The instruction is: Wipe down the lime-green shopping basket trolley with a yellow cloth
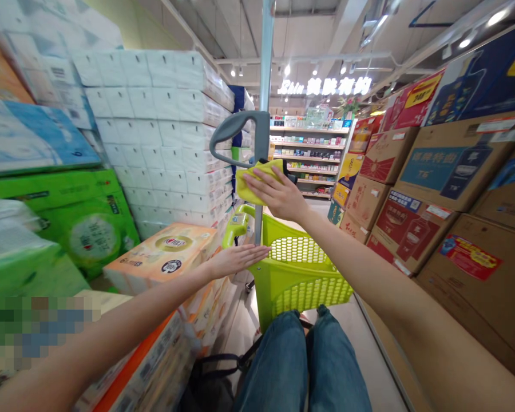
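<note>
Yellow cloth (254, 183) hung folded over the metal pole (266, 63) of a shopping cart, just below its curved grey handle (236, 129) and above the lime-green basket (300, 286). In the head view, the person's right hand (278, 197) lay on the cloth with the fingers open and a little spread. It touched the cloth from above, but the fingers did not close around it. The left hand (234, 260) was stretched out flat and open, and it held nothing. Its fingertips reached across the pole, above the basket rim, but I cannot tell if they were touching the pole. The person's knees in blue jeans (302, 366) showed at the bottom, close behind the basket.

On the left side of the aisle stood high stacks of white tissue packs (154, 114), with an orange-and-cream tissue pack (161, 254) just beside the left forearm. Green packages (81, 217) were also on this side. On the right side, printed cardboard boxes (429, 166) were piled up. Far ahead, there were store shelves (306, 154) with many small products.
</note>
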The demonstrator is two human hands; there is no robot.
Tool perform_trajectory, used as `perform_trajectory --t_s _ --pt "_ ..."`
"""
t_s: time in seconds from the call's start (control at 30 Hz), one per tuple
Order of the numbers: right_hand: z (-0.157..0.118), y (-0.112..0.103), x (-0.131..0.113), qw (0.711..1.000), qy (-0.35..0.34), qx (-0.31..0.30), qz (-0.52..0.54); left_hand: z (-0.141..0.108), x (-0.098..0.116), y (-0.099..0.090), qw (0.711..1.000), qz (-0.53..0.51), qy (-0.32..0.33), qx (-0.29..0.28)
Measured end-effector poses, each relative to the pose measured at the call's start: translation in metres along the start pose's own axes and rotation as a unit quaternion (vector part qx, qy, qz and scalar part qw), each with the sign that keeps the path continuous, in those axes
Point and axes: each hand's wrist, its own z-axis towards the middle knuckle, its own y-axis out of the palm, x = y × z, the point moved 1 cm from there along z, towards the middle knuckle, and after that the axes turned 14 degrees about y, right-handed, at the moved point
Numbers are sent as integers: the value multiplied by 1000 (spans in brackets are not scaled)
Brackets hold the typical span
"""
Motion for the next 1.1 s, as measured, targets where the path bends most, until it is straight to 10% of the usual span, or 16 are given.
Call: perform_trajectory --t_s 0.27,0.53,0.83,1.1 --pt "-81 35 -37 991 -104 -88 13 -3 4 10 999 -28 -7 30" --pt "-4 0 5 1000 -19 -7 10 1 -2 1 1000 -10 0 13" --pt "-78 35 -28 992 -111 -64 1 -1 1 8 1000 -8 2 20" --pt "-5 0 11 999 -34 -12 10 3 -4 -3 1000 5 8 -1"
